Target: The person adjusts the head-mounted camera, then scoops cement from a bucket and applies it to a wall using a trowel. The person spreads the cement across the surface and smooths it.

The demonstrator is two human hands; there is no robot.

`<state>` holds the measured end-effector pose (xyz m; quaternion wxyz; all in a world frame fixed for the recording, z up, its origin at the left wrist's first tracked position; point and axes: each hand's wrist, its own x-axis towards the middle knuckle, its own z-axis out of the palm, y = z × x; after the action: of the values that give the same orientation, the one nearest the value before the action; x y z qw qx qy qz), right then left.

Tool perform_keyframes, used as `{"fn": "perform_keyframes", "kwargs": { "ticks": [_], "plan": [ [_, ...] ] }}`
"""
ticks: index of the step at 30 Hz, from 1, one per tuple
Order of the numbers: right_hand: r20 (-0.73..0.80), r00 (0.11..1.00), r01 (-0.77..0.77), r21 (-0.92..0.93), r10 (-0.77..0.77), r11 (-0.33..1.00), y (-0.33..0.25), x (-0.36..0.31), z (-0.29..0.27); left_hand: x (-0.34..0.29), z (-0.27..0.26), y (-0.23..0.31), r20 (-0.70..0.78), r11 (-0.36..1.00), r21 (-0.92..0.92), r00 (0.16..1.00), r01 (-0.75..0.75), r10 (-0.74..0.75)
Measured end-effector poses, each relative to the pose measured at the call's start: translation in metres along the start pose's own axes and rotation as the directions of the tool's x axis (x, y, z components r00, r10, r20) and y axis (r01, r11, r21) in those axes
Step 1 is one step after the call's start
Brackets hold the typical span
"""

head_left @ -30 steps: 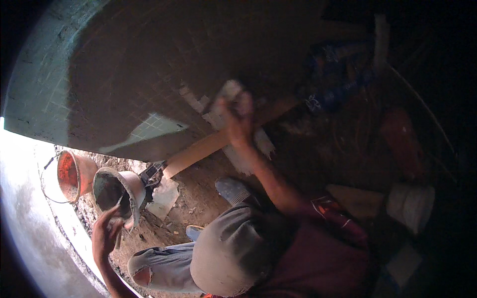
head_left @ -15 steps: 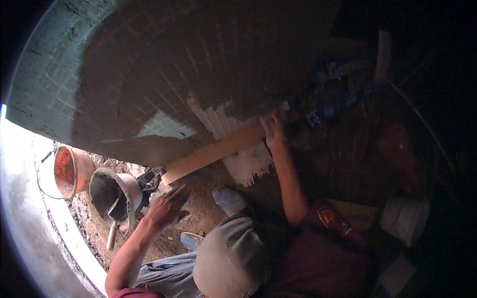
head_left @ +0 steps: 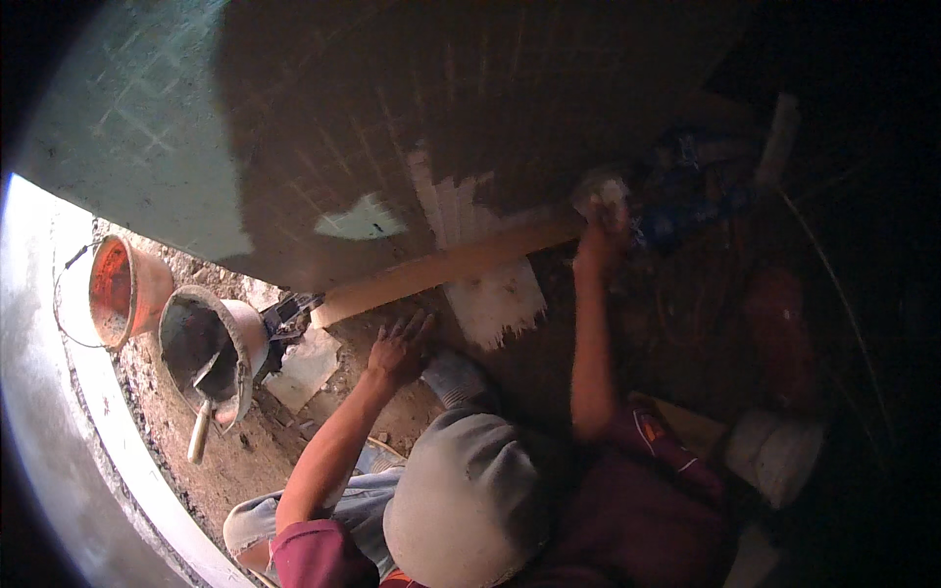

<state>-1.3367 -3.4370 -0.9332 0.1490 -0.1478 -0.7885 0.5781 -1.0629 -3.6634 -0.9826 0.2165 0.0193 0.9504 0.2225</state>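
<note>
A long wooden board lies slantwise along the foot of the dark wet-plastered wall. Over the ground just below the board, my left hand is open, its fingers spread and holding nothing. Beyond the board's right end, my right hand is closed around a pale, rough lump in the shade. Blur and darkness hide what the lump is made of. Under the board's middle lies a whitish, jagged-edged sheet.
An orange bucket stands at left, beside a mortar-crusted bucket with a wooden-handled trowel in it. A dark clamp-like tool touches the board's left end. Blue printed bags and a whitish bucket sit at right.
My right hand has left the board and moved right and up to the pale lump. My left hand has shifted right, along the board's lower side. The whole view has shifted slightly.
</note>
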Motion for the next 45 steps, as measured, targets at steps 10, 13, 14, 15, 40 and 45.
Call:
{"fn": "perform_keyframes", "kwargs": {
  "ticks": [10,13,14,15,40,45],
  "plan": [
    [0.382,0.911,0.210,-0.110,-0.154,0.971,0.057,-0.104,0.024,0.017,-0.008,0.000,-0.342,0.999,0.026,0.939,0.047,-0.035],
    [0.319,0.945,-0.162,0.262,0.074,0.951,0.090,-0.040,0.011,0.011,0.007,-0.014,-0.276,0.995,-0.003,0.956,0.103,-0.100],
    [0.284,0.916,-0.394,0.499,0.283,0.772,0.094,-0.020,0.010,0.011,0.013,-0.017,-0.206,0.991,-0.016,0.970,0.131,-0.132],
    [0.299,0.843,-0.528,0.618,0.447,0.583,0.091,-0.005,0.008,0.011,0.019,-0.019,-0.239,0.994,-0.024,0.964,0.111,-0.113],
    [0.569,0.683,0.682,-0.274,-0.457,0.678,0.062,-0.131,-0.001,0.011,0.025,-0.022,-0.224,0.990,-0.039,0.965,0.132,-0.138],
    [0.380,0.924,0.109,-0.123,-0.054,0.986,0.159,-0.058,0.016,0.014,0.021,-0.021,-0.212,0.990,-0.013,0.967,0.142,-0.142]
  ]
}}
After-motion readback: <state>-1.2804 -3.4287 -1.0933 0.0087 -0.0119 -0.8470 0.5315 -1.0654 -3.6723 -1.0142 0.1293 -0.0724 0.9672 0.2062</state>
